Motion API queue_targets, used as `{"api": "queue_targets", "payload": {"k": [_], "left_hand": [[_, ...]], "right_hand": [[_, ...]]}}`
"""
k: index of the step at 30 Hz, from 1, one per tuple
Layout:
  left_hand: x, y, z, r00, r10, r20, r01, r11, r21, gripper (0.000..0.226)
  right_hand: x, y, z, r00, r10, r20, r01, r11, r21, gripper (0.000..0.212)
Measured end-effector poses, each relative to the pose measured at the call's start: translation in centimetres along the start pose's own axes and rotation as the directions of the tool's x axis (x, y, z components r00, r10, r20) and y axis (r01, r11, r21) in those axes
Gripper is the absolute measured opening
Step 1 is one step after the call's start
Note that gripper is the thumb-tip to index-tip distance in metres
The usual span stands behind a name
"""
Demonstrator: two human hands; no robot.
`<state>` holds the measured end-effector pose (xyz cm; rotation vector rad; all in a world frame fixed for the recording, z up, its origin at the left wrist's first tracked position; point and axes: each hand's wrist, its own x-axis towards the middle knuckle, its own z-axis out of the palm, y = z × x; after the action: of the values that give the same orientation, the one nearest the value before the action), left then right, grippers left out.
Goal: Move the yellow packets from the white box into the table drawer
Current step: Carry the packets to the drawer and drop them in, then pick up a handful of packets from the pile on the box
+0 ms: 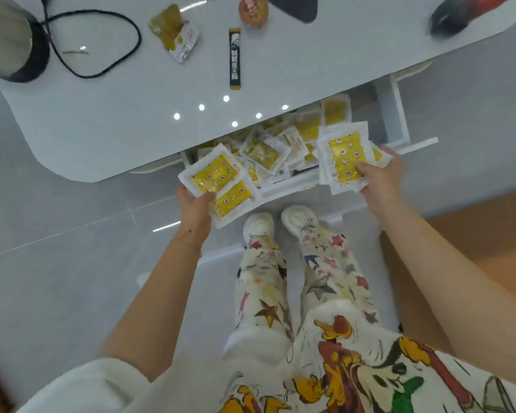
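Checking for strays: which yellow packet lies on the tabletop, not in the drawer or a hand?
The crumpled packet beside the black cable, left of the black stick sachet; the rest are in the open drawer or held.

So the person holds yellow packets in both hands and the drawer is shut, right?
No, the drawer is open, not shut; the head view shows it. The left hand and the right hand do each hold yellow packets.

White short-sleeved cartoon-print shirt (pixel 355 371), cream star-print trousers (pixel 265 296) and 2 white shoes (pixel 258 226).
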<state>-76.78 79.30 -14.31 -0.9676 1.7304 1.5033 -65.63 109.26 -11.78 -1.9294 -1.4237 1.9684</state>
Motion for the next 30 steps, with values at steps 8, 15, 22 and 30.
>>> {"api": "queue_targets", "payload": {"k": [8, 15, 22, 30], "left_hand": [[13.0, -5.1, 6.8, 1.000, 0.017, 0.004, -0.017, 0.995, -0.101, 0.058], [14.2, -6.0, 9.9, 0.944, 0.285, -0.167, -0.253, 0.949, 0.190, 0.063], [7.6, -4.4, 9.3, 0.865, 0.479, -0.147, -0.395, 0.833, 0.387, 0.065], [-3.8, 0.5, 2.7, 0.768, 0.638, -0.045, -0.489, 0.631, 0.603, 0.065]], "right_hand": [[15.5, 4.4, 7.5, 0.996, 0.040, 0.082, -0.035, 0.997, -0.071, 0.057], [18.8, 6.0, 10.2, 0.999, 0.038, -0.013, -0.039, 0.987, -0.155, 0.062], [13.4, 3.6, 8.6, 0.932, -0.346, 0.108, 0.319, 0.639, -0.700, 0.077], [-1.2, -4.7, 9.7, 0.636, -0.459, 0.620, 0.749, 0.175, -0.639, 0.067]]}}
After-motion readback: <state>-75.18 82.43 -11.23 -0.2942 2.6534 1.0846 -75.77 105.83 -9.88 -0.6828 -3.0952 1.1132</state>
